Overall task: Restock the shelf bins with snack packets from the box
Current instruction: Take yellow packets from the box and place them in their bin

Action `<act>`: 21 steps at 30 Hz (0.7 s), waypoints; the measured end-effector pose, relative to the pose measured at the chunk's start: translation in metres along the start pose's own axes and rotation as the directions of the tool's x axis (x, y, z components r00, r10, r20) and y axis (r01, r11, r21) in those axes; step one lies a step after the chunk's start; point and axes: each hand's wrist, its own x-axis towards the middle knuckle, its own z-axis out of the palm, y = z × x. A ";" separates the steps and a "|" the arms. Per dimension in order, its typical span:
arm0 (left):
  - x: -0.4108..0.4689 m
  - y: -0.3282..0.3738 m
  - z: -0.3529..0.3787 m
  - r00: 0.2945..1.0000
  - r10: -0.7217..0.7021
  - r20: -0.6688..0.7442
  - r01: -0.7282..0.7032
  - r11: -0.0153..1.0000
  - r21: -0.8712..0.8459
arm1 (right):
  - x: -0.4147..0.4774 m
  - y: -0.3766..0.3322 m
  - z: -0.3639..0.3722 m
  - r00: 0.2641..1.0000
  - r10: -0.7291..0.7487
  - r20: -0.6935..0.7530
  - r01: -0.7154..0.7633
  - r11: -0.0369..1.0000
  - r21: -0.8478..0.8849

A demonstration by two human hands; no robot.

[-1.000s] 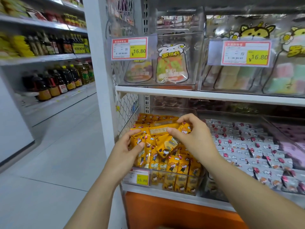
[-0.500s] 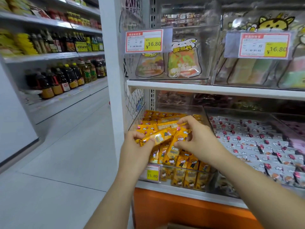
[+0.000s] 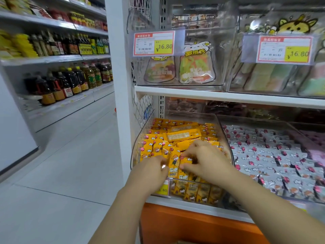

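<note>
Yellow bin on the lower shelf is heaped to its rim with yellow snack packets. The front rows stand on end and a few lie flat and loose on top toward the back. By the look of it the filling of this bin is nearly done and what remains is tidying. The supply box cannot be made out, so how much stock is left is unknown. The neighbouring bin of white-and-pink packets also looks well filled. Both hands work at the front edge. The right hand has its fingers curled down over the front packets, the thumb pressed to the side of one upright packet. The left hand is bunched against that packet's other edge, its fingertips hidden behind the knuckles, so a pinch cannot be confirmed. The packet stands between the two hands, touching both.
</note>
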 end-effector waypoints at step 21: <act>-0.001 0.015 -0.037 0.968 -0.247 -0.038 0.050 0.343 -0.938 | 0.003 0.011 -0.006 0.859 -0.160 -0.486 0.347 0.880 0.324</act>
